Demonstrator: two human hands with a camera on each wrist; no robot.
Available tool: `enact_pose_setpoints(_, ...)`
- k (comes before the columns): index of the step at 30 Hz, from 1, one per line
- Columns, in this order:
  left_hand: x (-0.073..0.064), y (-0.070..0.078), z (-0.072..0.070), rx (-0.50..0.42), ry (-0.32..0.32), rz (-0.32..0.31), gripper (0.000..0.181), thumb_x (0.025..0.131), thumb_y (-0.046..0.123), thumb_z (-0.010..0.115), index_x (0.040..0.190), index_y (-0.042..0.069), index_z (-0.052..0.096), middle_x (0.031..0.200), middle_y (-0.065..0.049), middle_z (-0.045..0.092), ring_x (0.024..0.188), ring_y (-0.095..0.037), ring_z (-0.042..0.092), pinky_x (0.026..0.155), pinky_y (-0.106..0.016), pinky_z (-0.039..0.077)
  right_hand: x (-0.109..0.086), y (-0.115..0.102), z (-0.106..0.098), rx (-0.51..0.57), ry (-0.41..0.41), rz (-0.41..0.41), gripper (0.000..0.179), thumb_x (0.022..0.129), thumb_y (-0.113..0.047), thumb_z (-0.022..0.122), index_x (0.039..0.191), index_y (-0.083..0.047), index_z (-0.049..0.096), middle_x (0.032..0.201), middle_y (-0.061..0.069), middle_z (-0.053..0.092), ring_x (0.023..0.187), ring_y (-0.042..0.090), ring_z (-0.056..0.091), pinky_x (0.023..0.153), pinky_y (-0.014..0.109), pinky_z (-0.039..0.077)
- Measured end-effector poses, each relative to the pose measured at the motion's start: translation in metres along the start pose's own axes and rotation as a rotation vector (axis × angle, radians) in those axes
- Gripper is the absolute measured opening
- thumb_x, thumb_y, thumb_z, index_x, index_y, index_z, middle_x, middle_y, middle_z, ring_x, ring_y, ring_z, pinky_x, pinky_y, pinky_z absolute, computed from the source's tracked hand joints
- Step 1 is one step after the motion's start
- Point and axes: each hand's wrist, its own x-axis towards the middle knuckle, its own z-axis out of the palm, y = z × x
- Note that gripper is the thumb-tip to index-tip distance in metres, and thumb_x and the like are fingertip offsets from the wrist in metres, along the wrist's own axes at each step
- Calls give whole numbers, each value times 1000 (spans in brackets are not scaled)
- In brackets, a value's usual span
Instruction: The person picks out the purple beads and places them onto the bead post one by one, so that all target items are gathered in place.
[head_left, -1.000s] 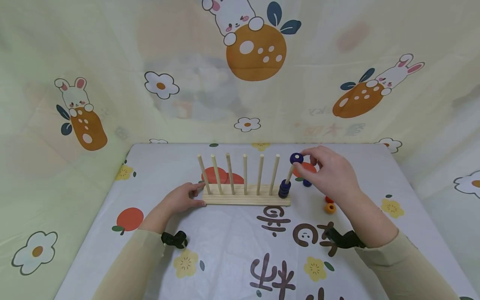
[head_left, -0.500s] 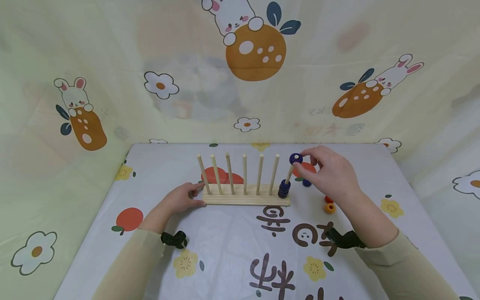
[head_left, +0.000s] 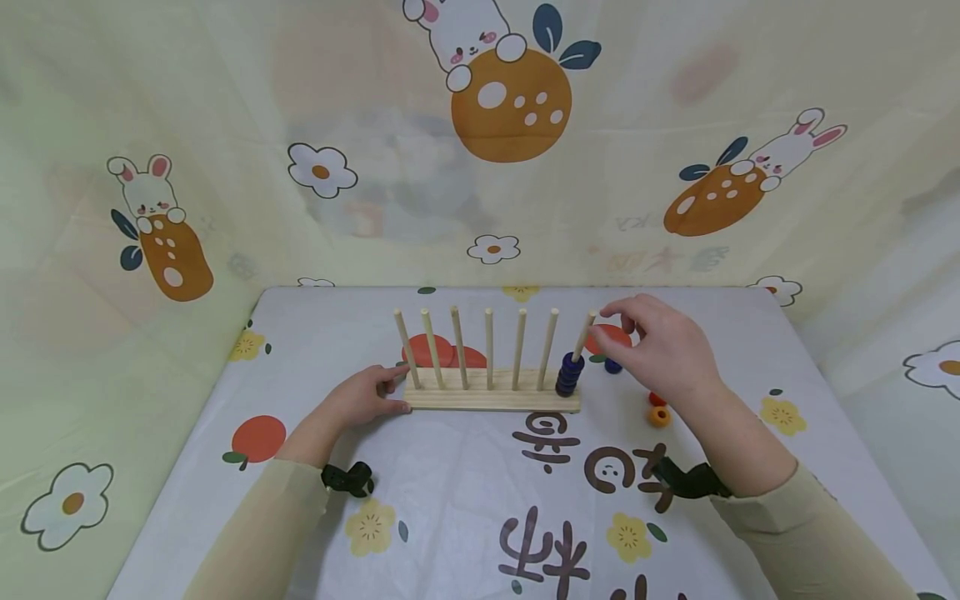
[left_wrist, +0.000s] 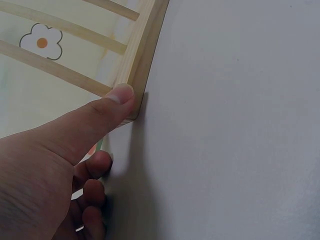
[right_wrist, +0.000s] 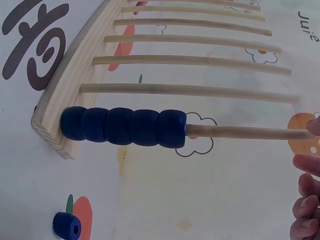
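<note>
A wooden peg rack stands upright on the table, with several thin pegs in a row. My left hand pinches its left end; in the left wrist view the thumb presses on the front corner. Several dark blue beads are stacked against the base on the rightmost peg. At that peg's upper end is my right hand, thumb and forefinger slightly apart with no bead between them. Whether a fingertip touches the peg tip, I cannot tell. The other pegs carry no beads.
One loose blue bead lies right of the rack, also visible in the right wrist view. Nearer me are an orange bead and a partly hidden red bead. A patterned cloth covers the table; a printed curtain hangs behind.
The blue bead that my right hand held at the top of the rightmost peg has been let go and has slid down onto the stack. My left hand has stayed put.
</note>
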Motion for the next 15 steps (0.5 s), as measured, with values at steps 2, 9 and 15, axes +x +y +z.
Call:
enact_pose_setpoints(2, 0, -1, 0, 0, -1, -2, 76, 81, 38, 82, 147, 22, 50, 92, -2, 51, 85, -17, 46, 74, -34, 37, 0, 0, 0, 0, -5, 4, 30, 92, -35, 69, 113, -13, 70, 85, 3, 58, 80, 22, 49, 63, 35, 42)
enact_pose_setpoints(9, 1, -3, 1, -2, -2, 8, 76, 81, 39, 82, 148, 20, 50, 93, -1, 51, 85, -17, 46, 74, -34, 37, 1, 4, 2, 5, -7, 1, 28, 92, -34, 69, 112, -13, 70, 85, 3, 58, 82, 22, 50, 63, 36, 42)
enact_pose_setpoints(15, 1, -2, 1, -9, -3, -2, 76, 81, 38, 82, 148, 21, 50, 93, -2, 51, 85, -18, 47, 74, -35, 38, 2, 11, 6, 2, -33, 18, 30, 93, -34, 68, 113, -12, 70, 87, 4, 58, 83, 23, 49, 64, 37, 41)
